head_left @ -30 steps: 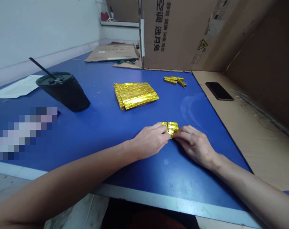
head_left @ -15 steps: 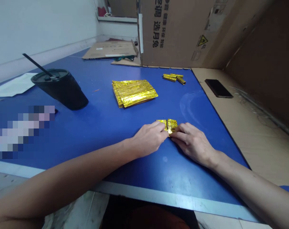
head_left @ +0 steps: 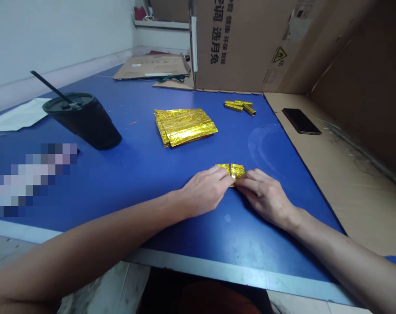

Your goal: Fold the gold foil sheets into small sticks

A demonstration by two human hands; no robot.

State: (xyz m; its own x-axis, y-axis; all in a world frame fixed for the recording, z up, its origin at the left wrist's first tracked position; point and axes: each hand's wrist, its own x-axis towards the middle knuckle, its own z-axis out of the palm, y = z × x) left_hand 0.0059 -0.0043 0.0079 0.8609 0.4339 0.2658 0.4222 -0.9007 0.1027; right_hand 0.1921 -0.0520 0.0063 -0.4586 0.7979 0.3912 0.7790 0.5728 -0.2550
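Observation:
Low over the blue table, my left hand and my right hand meet around a small sheet of gold foil paper. The left fingers are closed on its left part, the right fingers on its right side. Its two side flaps meet at a narrow seam in the middle; the lower part is hidden by my fingers. Beyond my hands lies a stack of gold foil paper sheets. Farther right, several narrow folded gold foil strips lie in a small pile.
A black cup with a straw stands on the left of the blue table. Flat cardboard lies at the back, below an upright cardboard sheet. A black phone rests on cardboard at right. A pixelated patch covers something at left.
The gap between the gold paper's two flaps has narrowed as my fingers press them together. My hands stay in nearly the same place; the whole view shifts very slightly.

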